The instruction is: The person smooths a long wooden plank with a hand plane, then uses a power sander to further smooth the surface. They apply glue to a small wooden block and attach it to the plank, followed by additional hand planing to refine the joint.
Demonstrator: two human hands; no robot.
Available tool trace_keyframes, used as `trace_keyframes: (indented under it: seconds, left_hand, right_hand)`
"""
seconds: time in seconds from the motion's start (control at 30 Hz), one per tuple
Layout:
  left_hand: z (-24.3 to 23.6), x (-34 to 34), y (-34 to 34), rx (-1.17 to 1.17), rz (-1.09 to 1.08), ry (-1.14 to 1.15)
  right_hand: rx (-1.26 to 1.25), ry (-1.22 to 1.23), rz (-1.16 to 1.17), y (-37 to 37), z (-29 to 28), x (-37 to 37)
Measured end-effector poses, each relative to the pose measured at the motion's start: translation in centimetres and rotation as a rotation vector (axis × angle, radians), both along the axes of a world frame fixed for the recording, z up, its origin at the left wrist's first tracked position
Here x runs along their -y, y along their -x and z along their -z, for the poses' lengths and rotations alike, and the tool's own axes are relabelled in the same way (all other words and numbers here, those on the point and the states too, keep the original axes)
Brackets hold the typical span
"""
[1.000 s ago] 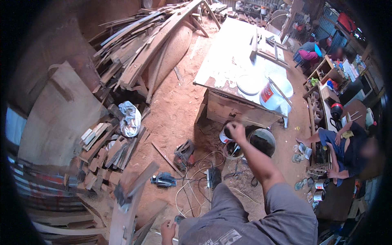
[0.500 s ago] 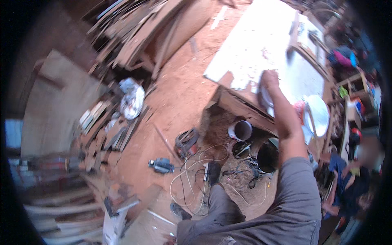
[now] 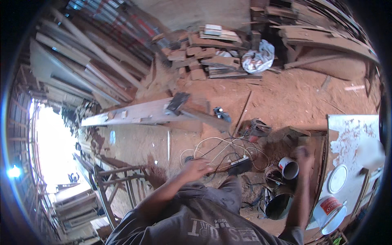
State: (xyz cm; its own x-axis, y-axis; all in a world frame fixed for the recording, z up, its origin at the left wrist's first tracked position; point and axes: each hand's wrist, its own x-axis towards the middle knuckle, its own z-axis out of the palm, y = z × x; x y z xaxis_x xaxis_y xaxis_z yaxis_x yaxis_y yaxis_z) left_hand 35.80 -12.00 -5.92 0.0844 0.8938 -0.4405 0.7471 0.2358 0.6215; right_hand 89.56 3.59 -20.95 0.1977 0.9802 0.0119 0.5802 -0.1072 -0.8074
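My left hand point(image 3: 195, 169) is held out in front of my body at waist height, fingers stretched and holding nothing. Below it, cables and a shoe show on the ground. My right hand point(image 3: 303, 154) is near the close edge of a table with a worn white top point(image 3: 354, 122). Motion smears its fingers, so any grip is unclear. On the tabletop lie a round white lid point(image 3: 338, 179) and a white bucket with a red label point(image 3: 328, 210). A smaller white bucket point(image 3: 290, 169) stands tilted on the ground beside my right forearm.
Loose cables point(image 3: 210, 143) tangle around my feet, by a dark power tool point(image 3: 222, 114) and a red-black machine point(image 3: 258, 129). A long timber beam point(image 3: 136, 111) crosses the left. A dark open drum point(image 3: 279, 205) stands near my right leg. Wood offcuts point(image 3: 200, 55) are piled behind.
My view has swung left. My right hand has come away from the white lid and off the tabletop. My left hand has come into view.
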Motion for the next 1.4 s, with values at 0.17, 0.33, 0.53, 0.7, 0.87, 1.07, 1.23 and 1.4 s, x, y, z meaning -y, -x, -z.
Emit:
trace_keyframes:
  seconds: [0.17, 0.33, 0.53, 0.7, 0.87, 1.07, 1.23, 1.4]
  left_hand:
    - [-1.9, -0.7, -2.4, 0.387, -0.138, 0.025]
    - [-5.5, 0.5, 6.3, 0.385, -0.288, 0.029]
    - [-0.9, 4.1, 18.5, 0.554, -0.242, -0.152]
    - [-4.3, 4.7, 28.1, 0.727, -0.253, -0.119]
    - [-6.8, 6.6, 35.4, 0.785, -0.296, -0.170]
    - [-7.7, 8.0, 40.3, 0.879, -0.339, -0.135]
    - [-8.6, 8.4, 42.5, 0.979, -0.374, -0.127]
    - [-10.4, 8.5, 44.7, 0.912, -0.357, -0.116]
  right_hand:
    - [-0.714, 0.496, -0.494, 27.9, -6.5, 12.4]
    - [-0.595, 0.415, -0.474, 40.6, -14.5, 14.6]
    - [-0.362, 0.280, -0.498, 51.8, -20.0, 15.0]
    - [-0.292, 0.080, -0.511, 61.7, -22.5, 17.0]
    - [-0.343, 0.117, -0.473, 69.4, -23.7, 19.1]
    - [-0.204, 0.161, -0.576, 73.9, -26.3, 19.6]
    - [-0.209, 0.122, -0.648, 76.1, -27.3, 18.6]
    - [-0.249, 0.259, -0.698, 77.8, -30.5, 17.9]
